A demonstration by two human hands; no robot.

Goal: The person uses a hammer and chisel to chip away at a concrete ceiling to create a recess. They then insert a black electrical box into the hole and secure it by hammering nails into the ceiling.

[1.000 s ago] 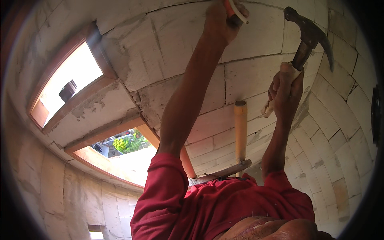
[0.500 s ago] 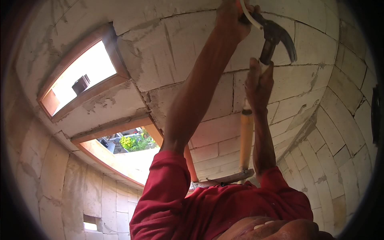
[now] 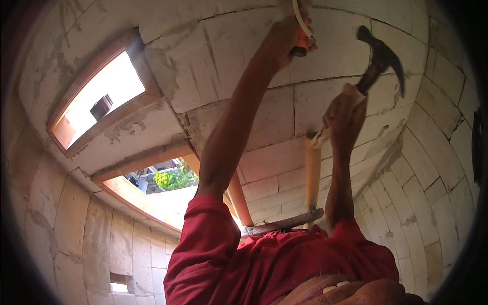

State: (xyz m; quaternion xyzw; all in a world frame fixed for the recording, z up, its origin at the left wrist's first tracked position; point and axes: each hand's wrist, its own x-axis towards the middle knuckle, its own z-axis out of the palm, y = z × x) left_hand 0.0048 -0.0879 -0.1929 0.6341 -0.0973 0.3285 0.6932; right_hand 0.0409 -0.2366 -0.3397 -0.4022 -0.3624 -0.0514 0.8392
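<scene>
My left hand (image 3: 282, 43) is raised to the block wall, its fingers wrapped round an orange tool handle (image 3: 303, 38) with a dark butt end. The far part of that tool is hidden by the hand and the frame edge, so its kind does not show. Beside these fingers a thin white tube (image 3: 303, 23) hangs in a curve. My right hand (image 3: 345, 114) grips a claw hammer (image 3: 385, 55) by its handle, which has a pale wrapping. The hammer's dark head is tilted, apart from the orange handle and to its right.
A wall of large pale blocks (image 3: 254, 122) fills the view. On the left are two wood-framed openings (image 3: 147, 76), the lower showing green plants (image 3: 175, 178). Near my chest, a bamboo pole (image 3: 312, 173), a reddish pole (image 3: 239, 198) and a wooden crosspiece (image 3: 284, 223) stand close.
The hammer has swung away from the orange handle, to the right and down, with my right hand. My left hand has shifted slightly left, and the orange handle shows more.
</scene>
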